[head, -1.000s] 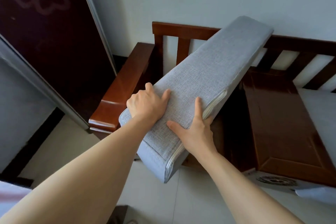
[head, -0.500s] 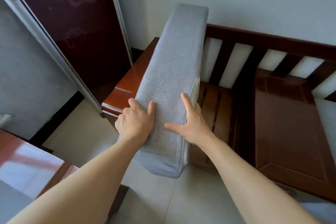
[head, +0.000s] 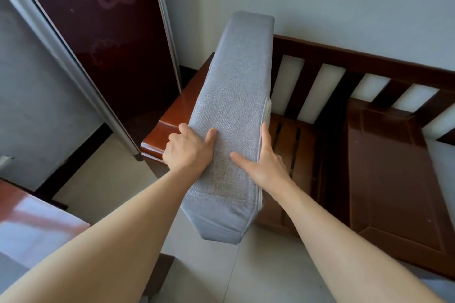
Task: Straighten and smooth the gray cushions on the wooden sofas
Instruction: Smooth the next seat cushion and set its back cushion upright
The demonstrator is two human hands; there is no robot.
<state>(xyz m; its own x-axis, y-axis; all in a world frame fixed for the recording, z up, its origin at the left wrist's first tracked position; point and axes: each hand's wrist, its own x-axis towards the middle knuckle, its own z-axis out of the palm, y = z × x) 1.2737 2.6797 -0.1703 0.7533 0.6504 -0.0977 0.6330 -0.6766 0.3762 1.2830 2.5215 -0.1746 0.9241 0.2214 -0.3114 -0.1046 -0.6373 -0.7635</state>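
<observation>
Gripping gray cushion (head: 234,106) — both hands

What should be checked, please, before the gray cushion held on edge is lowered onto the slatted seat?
1. Left hand grips cushion edge: ok.
2. Right hand holds the piped side, thumb on top: ok.
3. Slatted seat beside the cushion free of objects: ok where visible.
4. Cushion clear of the armrest: cannot tell; it hides their meeting.
5. Cushion lying flat: not ok, standing on edge.
</observation>
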